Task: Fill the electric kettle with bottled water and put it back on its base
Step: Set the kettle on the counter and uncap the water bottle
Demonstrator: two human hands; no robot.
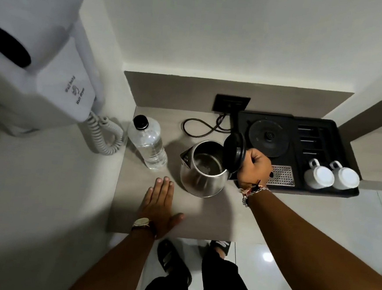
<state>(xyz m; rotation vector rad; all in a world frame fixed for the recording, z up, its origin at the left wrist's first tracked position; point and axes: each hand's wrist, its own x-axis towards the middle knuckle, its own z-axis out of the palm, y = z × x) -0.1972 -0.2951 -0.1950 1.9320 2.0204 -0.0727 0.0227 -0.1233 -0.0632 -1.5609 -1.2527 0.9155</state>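
Note:
A steel electric kettle [202, 180] stands on the grey counter, its black lid [234, 154] swung open and its inside visible. My right hand [254, 167] is closed around the kettle's handle on the right side. To the kettle's left stands a clear water bottle [148, 143] with a black cap on, upright. My left hand [160, 205] lies flat on the counter, fingers stretched toward the bottle, touching neither bottle nor kettle. The round black kettle base [268, 137] sits bare on the black tray behind my right hand.
The black tray [332, 131] also holds two upturned white cups [333, 174] and a metal drip grid [282, 175]. A black cord [200, 128] runs from the wall socket [231, 104]. A wall hair dryer [37, 55] with coiled cable hangs at the left.

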